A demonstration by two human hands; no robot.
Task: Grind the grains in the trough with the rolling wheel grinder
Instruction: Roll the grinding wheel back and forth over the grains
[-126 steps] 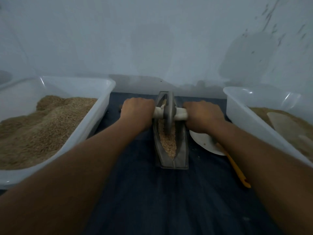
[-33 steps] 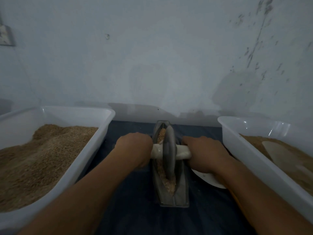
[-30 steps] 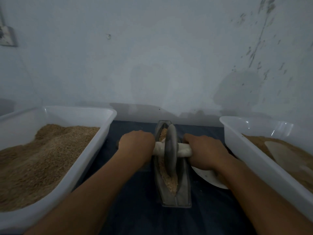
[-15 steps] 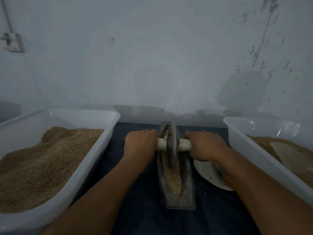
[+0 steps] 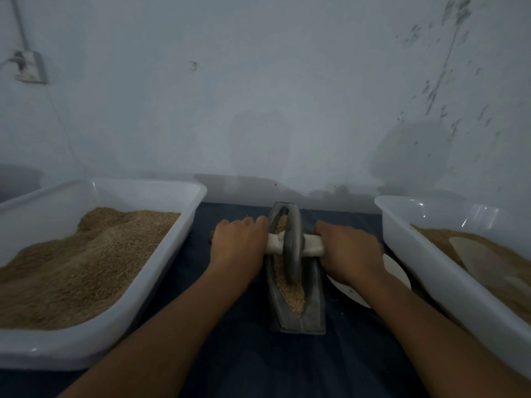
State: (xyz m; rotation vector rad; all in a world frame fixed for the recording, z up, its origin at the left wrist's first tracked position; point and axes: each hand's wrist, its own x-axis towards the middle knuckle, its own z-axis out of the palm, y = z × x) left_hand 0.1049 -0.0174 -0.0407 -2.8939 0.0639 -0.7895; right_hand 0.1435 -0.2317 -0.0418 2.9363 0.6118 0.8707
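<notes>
A: Where do the grains sit?

B: The grains [image 5: 288,291] are a coarse, tan, crumbly heap inside the trough [image 5: 314,305], a narrow, boat-shaped trough of dull grey metal that lies lengthwise in the middle of the dark blue cloth [image 5: 235,349], between the two tubs

A: And the grinder?

B: The wheel [image 5: 292,248] is a thin grey disc, standing upright on edge in the groove, its rim down in the grains toward the far half. A smooth, pale round handle [image 5: 311,249] runs through its centre, crosswise over the trough

A: The hands?

B: The left hand [image 5: 238,248] has its fingers wrapped round the left end of the handle, the right hand [image 5: 347,257] likewise round the right end, knuckles up, one on each side of the wheel

A: What lies around?

B: On the left, a white plastic tub [image 5: 172,254] with rounded corners, heaped with fine brown grain. On the right, a second white tub [image 5: 402,248] holding darker meal. A white plate [image 5: 399,271] peeks out beneath the right wrist. Behind stands a pale, scuffed wall [image 5: 258,96]
</notes>
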